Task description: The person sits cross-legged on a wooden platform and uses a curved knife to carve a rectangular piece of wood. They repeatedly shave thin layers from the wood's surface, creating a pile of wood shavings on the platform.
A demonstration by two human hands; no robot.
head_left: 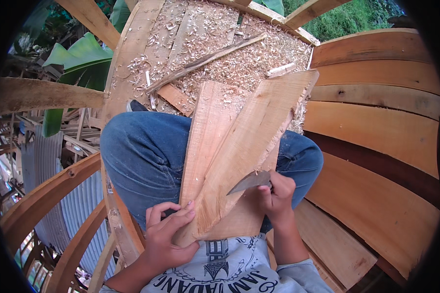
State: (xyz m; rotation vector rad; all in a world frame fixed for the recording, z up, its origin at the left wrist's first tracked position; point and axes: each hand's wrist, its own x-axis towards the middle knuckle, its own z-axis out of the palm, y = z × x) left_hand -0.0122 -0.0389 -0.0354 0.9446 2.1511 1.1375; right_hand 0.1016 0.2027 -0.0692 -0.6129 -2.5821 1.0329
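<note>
A long piece of wood [254, 127], wide at the far end and narrow near me, lies slanted across my lap. My left hand [167, 234] is closed around its narrow near end. In my right hand [281, 195] is a knife [249, 182]; its grey blade lies against the right edge of the wood, and the handle is hidden in my fist. Beneath the piece, a flat pale board [205, 124] rests on my crossed legs in blue jeans [139, 146]. The cut edge near the blade looks rough and freshly pared.
Wood shavings [230, 61] cover the plank floor ahead. A long stick [205, 62] and a small offcut [281, 70] lie among them. Plank walling [376, 132] rises on the right. To the left are wooden rails [49, 94], a banana leaf [80, 61] and corrugated metal sheets [83, 210].
</note>
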